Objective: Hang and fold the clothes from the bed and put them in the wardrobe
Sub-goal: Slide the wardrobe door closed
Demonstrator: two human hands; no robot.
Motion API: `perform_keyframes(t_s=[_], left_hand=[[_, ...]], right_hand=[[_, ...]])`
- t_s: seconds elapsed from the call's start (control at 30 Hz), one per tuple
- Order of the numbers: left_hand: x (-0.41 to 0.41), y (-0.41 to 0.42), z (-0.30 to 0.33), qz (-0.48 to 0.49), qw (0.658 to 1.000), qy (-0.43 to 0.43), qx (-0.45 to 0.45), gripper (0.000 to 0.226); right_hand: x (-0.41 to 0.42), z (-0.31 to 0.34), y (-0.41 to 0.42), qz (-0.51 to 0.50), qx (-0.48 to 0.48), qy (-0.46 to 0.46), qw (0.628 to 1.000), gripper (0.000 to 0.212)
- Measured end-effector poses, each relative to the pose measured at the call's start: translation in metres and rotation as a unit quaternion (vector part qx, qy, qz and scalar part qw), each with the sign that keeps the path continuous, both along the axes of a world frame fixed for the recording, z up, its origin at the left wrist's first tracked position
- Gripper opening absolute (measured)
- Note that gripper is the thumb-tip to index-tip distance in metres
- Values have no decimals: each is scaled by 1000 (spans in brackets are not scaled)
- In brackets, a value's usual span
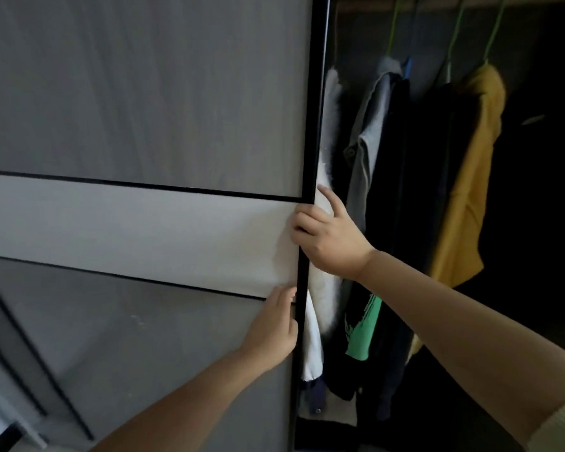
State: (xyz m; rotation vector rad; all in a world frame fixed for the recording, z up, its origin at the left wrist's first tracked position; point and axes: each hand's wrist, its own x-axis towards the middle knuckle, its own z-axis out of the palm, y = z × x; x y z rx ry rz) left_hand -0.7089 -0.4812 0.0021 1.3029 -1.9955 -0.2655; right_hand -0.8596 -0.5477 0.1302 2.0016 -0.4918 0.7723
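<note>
Grey panels and a black frame make up the sliding wardrobe door [144,223], whose dark edge is gripped by the right hand [327,239], fingers curled round it and forefinger out, while the left hand [274,324] is pressed flat against the panel just below. Hung clothes, among them a white garment [323,282] touching that edge and a yellow top [470,177], are seen inside; no bed is in view. The door is probably best slid evenly by both hands, with the white garment kept free of the frame.
</note>
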Motion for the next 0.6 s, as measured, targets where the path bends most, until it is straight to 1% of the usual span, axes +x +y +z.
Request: perform_keyframes(t_s=[0.07, 0.1, 0.17, 0.2, 0.27, 0.33, 0.4, 0.5, 0.6], left_hand=[[-2, -9, 11, -47, 990, -102, -86, 53], [-5, -16, 20, -78, 975, -159, -136, 52], [-9, -32, 46, -123, 928, -245, -251, 48], [-11, -38, 63, -131, 906, -265, -304, 44], [-26, -46, 101, -129, 871, -266, -393, 41], [-45, -53, 135, -114, 840, -267, -458, 42], [-67, -61, 161, -98, 809, -286, -504, 44], [-105, -67, 191, -70, 770, -332, -540, 47], [-148, -67, 203, -63, 736, -368, -565, 54]], right_hand=[[-22, -2, 8, -23, -1, 3, 1000, 16], [-35, -2, 13, -42, -1, 5, 999, 15], [-59, -4, 21, -74, -2, 5, 997, 15], [-68, -6, 25, -85, -3, 0, 996, 15], [-90, -9, 33, -109, -12, -19, 994, 16], [-108, -13, 43, -140, -15, -39, 989, 15], [-123, -17, 55, -193, -10, -50, 980, 14], [-147, -26, 76, -268, 21, -79, 960, 16], [-167, -34, 97, -344, 78, -128, 927, 23]])
